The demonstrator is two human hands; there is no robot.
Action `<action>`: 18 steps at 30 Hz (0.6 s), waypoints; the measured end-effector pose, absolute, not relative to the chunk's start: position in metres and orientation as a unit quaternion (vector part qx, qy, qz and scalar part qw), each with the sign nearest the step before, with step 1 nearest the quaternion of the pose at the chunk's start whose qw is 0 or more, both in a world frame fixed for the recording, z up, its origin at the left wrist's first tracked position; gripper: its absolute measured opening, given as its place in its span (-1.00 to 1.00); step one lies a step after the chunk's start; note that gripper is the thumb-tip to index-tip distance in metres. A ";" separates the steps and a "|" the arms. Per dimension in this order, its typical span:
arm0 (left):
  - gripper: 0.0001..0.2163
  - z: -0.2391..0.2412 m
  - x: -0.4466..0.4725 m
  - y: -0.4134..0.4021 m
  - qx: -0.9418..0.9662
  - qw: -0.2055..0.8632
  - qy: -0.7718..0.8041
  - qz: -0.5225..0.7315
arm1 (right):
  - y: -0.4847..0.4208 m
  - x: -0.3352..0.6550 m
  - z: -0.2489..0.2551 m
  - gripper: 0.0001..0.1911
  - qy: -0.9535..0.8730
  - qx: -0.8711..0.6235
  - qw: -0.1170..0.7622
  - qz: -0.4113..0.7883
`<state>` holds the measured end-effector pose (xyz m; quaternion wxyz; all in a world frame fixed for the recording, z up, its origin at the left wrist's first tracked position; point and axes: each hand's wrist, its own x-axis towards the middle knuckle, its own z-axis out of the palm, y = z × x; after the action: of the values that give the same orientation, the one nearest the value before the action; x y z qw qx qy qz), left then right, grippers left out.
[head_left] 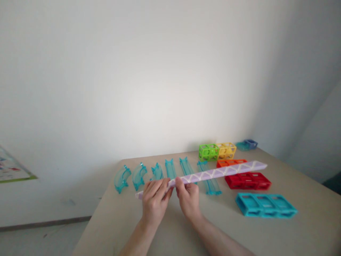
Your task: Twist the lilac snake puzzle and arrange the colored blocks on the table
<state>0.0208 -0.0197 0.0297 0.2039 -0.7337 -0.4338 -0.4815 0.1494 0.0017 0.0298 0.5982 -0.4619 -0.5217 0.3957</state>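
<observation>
Both hands grip 1 long lilac lattice bar [213,173] at its left end, lower centre of frame, bar held above the table [306,227]. Left hand [153,200] fingers curled over it; right hand [188,197] pinching it. Behind: 6 clear teal track pieces [170,170]. Right: red block [249,181], teal block [266,205].

A beige table [306,234] carries clear blue track pieces [170,170] and coloured lattice blocks [247,180].

Left hand [154,199] and right hand [188,197] — 2 curled fists, side by side.
</observation>
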 end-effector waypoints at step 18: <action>-0.45 0.031 0.023 -0.025 -0.749 0.154 -0.390 -0.514 | 0.007 0.144 0.033 -0.50 -0.314 -0.312 0.582 0.682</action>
<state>0.0233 -0.0249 0.0309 0.1540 -0.7485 -0.3896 -0.5140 0.1437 0.0068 0.0325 0.5822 -0.3117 -0.3139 0.6822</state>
